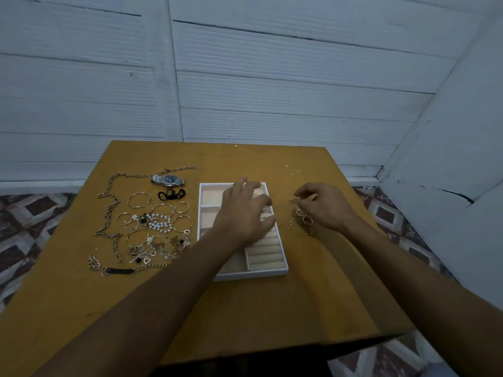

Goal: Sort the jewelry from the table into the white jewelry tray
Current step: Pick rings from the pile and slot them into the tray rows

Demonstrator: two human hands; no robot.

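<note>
Jewelry was heaped mostly on the left part of the desk. A long chain was trailed along its outer side, a watch was laid at the far end, and pearls and thin bangles were tangled in the middle. Just right of that heap the white tray was set flat. Its long axis ran away from the person, with the near end swung slightly rightward. Its padded ring rolls were placed at the near right and its open compartments toward the far end. No jewelry could be made out in the tray.

The left hand was held over the tray with fingers spread and loosely curved, and nothing was gripped. Whether the tray was touched could not be told. Further right, well apart from it, the right hand was bent over a little cluster of rings on the bare desk. A small hoop appeared to be pinched at its fingertips.

The sorting was judged barely begun, with a first small piece being picked up. Next, that piece would need to be carried leftward and lowered into a fitting compartment, with care that the thin wire is not dropped.
</note>
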